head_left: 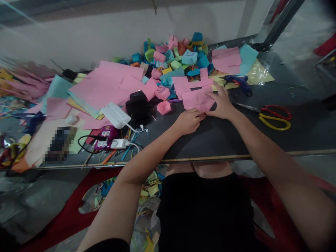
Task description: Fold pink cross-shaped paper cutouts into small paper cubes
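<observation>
Pink paper, a folded sheet (195, 98), lies flat on the dark table (223, 140), back from the near edge and a little to the right of the table's middle, and both hands are upon it. The left hand (190, 120) has its fingers bent together at the near border of the sheet; whether they pinch it, I cannot tell. The right hand (223, 103) is spread, with its thumb by the near border, close to the left fingertips, and its fingers reaching over the sheet's right end. Just behind the sheet are narrower pink pieces (201, 84). Toward the far edge of the table stands a heap of small paper shapes (178, 61), blue, green and pink. To the right of the hands lie a blue glue gun (240, 82) and, nearer to the near edge, scissors (260, 115) with one red and one yellow handle. On the left, a black object (138, 106) stands beside a white device (115, 114), with a purple socket box (107, 136) closer to the near edge.
</observation>
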Demonstrator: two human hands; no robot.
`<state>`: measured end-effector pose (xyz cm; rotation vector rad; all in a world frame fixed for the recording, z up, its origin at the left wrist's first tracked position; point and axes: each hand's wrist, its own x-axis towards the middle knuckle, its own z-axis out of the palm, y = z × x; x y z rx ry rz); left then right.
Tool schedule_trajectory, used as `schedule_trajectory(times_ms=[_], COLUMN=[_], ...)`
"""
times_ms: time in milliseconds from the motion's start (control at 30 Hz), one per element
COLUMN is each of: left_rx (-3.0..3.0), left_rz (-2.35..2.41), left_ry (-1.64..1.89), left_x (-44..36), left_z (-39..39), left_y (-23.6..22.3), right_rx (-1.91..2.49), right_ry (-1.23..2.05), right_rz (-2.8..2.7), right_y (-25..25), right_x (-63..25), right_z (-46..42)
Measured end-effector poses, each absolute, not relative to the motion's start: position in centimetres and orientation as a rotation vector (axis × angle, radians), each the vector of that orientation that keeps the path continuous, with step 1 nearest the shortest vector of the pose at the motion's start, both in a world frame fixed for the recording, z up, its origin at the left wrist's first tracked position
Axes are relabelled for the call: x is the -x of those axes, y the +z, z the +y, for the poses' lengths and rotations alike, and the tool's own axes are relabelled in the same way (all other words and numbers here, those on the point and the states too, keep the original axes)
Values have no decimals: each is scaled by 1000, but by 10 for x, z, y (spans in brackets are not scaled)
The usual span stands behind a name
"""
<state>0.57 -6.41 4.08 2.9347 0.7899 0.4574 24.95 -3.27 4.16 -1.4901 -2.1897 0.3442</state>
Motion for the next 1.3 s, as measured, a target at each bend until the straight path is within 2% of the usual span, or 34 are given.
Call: schedule_trajectory(times_ms=[300, 667, 933, 1167, 1300], left_rx=[-2888, -2945, -2947, -2936, -2933], left_rz=[832, 879, 861, 867, 854], left_ry=[469, 328, 338, 260, 327], left_x=[-4, -5, -3, -4, -4], left_z=[-61, -62, -61, -62, -61], left_y=[39, 48, 46, 51, 47], right_rx=[1513, 1650, 1500, 1681, 1677], right_ry=[425, 210, 341, 249, 250], right_rz=[-2210, -2027, -2190, -2028, -2015], right_y=[48, 39, 33, 29, 29], right_x=[-247, -288, -255, -285, -281], right_z=[-37, -13, -31, -16, -20])
